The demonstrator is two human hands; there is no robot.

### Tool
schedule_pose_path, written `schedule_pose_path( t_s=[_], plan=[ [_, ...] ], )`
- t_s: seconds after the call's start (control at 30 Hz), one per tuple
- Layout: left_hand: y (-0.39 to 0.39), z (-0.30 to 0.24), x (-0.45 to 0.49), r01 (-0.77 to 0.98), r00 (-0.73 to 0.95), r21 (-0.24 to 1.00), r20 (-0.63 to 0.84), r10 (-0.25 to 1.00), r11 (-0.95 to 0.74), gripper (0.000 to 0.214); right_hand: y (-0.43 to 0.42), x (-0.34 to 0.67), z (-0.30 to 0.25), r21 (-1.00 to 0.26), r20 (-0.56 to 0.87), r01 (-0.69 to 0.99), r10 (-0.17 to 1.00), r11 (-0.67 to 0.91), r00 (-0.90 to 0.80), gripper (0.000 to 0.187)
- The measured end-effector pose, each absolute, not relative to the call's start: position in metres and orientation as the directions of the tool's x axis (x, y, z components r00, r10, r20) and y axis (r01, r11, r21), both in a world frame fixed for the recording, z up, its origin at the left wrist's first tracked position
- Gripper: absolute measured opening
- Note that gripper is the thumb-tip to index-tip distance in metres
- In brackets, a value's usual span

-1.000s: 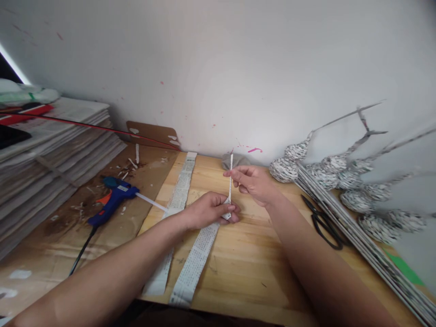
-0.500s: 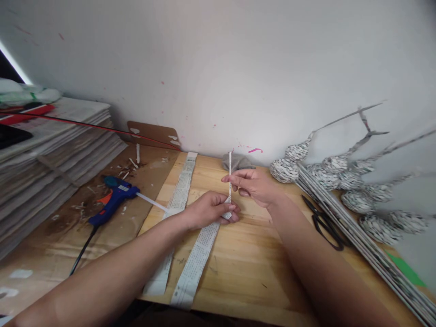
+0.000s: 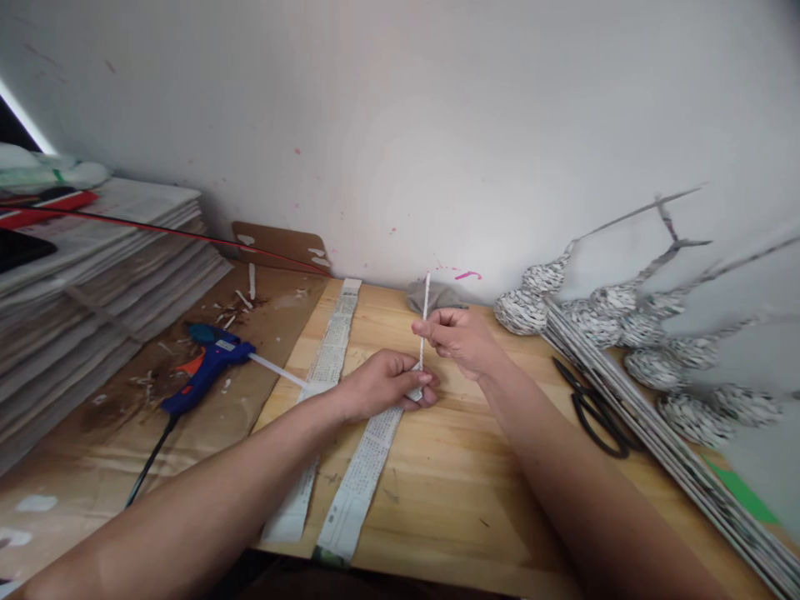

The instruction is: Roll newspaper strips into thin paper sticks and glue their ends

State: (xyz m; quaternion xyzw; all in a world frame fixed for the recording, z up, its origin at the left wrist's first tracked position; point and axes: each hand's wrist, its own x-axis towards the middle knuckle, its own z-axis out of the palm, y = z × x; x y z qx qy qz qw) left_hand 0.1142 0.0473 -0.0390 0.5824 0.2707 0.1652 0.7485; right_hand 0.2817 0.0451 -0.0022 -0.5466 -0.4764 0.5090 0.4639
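Note:
My left hand pinches a newspaper strip where its upper end narrows into a thin rolled paper stick. The flat part of the strip trails down toward the table's front edge. Just above, my right hand is closed on the rolled stick between thumb and fingers, and the stick's tip points up past it. A second newspaper strip lies flat to the left, partly under my left forearm. Behind my hands, a grey cloth-like lump rests against the wall.
To the left, a blue glue gun lies on brown cardboard among glue scraps, beside a newspaper stack. Black scissors, a bundle of long paper sticks and several woven paper gourds are at the right.
The rolled stick has tilted slightly to the right, and my right hand has turned a little with it. The strip's lower end has shifted, showing a dark green patch at the table edge.

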Motion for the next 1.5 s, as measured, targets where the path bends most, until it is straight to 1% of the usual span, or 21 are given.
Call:
schedule_pose_path(
  t_s=[0.07,0.17,0.2,0.23,0.33,0.37,0.4,0.5,0.53,0.57,0.67,0.7,0.8,0.87,0.97,1.03,1.17,1.3,1.33,1.43,1.5],
  plan=[
    [0.0478,-0.0397,0.1142,0.068,0.803,0.964,-0.206,0.560,0.257,0.033,0.0453,0.2820,-0.0025,-0.996,-0.089,0.030,0.996,-0.090,0.031,0.037],
    [0.0482,-0.0404,0.1140,0.062,0.812,0.964,-0.199,0.548,0.258,0.033,0.0446,0.2831,-0.0010,-0.989,-0.137,0.076,0.983,-0.128,-0.126,0.035],
    [0.0482,-0.0403,0.1139,0.056,0.814,0.964,-0.196,0.547,0.261,0.033,0.0444,0.2831,-0.0007,-0.985,-0.157,0.089,0.976,-0.145,-0.151,0.035],
    [0.0480,-0.0399,0.1138,0.050,0.814,0.964,-0.190,0.549,0.261,0.033,0.0443,0.2827,-0.0008,-0.984,-0.165,0.088,0.976,-0.154,-0.141,0.035],
    [0.0473,-0.0380,0.1133,0.054,0.812,0.968,-0.187,0.554,0.247,0.032,0.0447,0.2812,-0.0017,-0.993,-0.114,0.021,0.993,-0.115,0.021,0.039],
    [0.0472,-0.0375,0.1133,0.064,0.810,0.968,-0.193,0.553,0.243,0.032,0.0448,0.2812,-0.0019,-0.995,-0.099,0.007,0.994,-0.099,0.050,0.040],
    [0.0471,-0.0371,0.1132,0.076,0.808,0.966,-0.204,0.553,0.245,0.033,0.0449,0.2816,-0.0018,-0.995,-0.100,0.007,0.994,-0.101,0.035,0.039],
    [0.0473,-0.0377,0.1133,0.088,0.799,0.960,-0.226,0.557,0.264,0.033,0.0446,0.2846,-0.0012,-0.984,-0.174,0.055,0.974,-0.168,-0.147,0.036],
    [0.0474,-0.0382,0.1134,0.087,0.798,0.959,-0.229,0.558,0.269,0.033,0.0446,0.2854,-0.0013,-0.981,-0.193,0.065,0.965,-0.184,-0.180,0.037],
    [0.0475,-0.0386,0.1135,0.084,0.798,0.959,-0.228,0.558,0.272,0.033,0.0446,0.2859,-0.0017,-0.981,-0.194,0.062,0.965,-0.186,-0.176,0.036],
    [0.0472,-0.0393,0.1136,0.071,0.804,0.959,-0.217,0.553,0.273,0.032,0.0450,0.2859,-0.0027,-0.989,-0.151,0.015,0.988,-0.150,-0.037,0.037],
    [0.0470,-0.0393,0.1136,0.069,0.805,0.959,-0.215,0.553,0.273,0.032,0.0450,0.2859,-0.0027,-0.990,-0.142,0.008,0.989,-0.142,-0.026,0.036],
    [0.0466,-0.0390,0.1137,0.067,0.803,0.959,-0.216,0.556,0.277,0.032,0.0449,0.2866,-0.0016,-0.987,-0.163,0.035,0.975,-0.159,-0.154,0.036],
    [0.0462,-0.0384,0.1140,0.067,0.799,0.957,-0.222,0.559,0.284,0.033,0.0448,0.2868,-0.0014,-0.983,-0.182,0.035,0.965,-0.178,-0.190,0.036],
    [0.0453,-0.0368,0.1145,0.071,0.800,0.955,-0.226,0.556,0.287,0.033,0.0449,0.2858,-0.0021,-0.987,-0.156,-0.033,0.985,-0.158,-0.068,0.034],
    [0.0449,-0.0359,0.1146,0.073,0.804,0.956,-0.226,0.551,0.285,0.033,0.0448,0.2856,-0.0020,-0.989,-0.137,-0.051,0.989,-0.139,-0.050,0.035],
    [0.0451,-0.0361,0.1143,0.073,0.796,0.957,-0.226,0.561,0.282,0.033,0.0446,0.2875,-0.0015,-0.984,-0.179,0.044,0.967,-0.174,-0.183,0.036],
    [0.0458,-0.0376,0.1141,0.058,0.801,0.963,-0.203,0.564,0.264,0.033,0.0451,0.2877,-0.0027,-0.992,-0.128,0.003,0.990,-0.128,-0.053,0.038],
    [0.0460,-0.0377,0.1142,0.059,0.802,0.964,-0.200,0.563,0.258,0.033,0.0450,0.2876,-0.0025,-0.993,-0.117,0.010,0.992,-0.117,-0.043,0.037],
    [0.0462,-0.0374,0.1144,0.062,0.794,0.965,-0.201,0.574,0.253,0.032,0.0443,0.2873,-0.0005,-0.986,-0.143,0.107,0.978,-0.128,-0.149,0.034],
    [0.0463,-0.0369,0.1143,0.064,0.792,0.966,-0.203,0.576,0.252,0.032,0.0439,0.2870,0.0001,-0.983,-0.147,0.136,0.975,-0.125,-0.164,0.034]
  ],
)
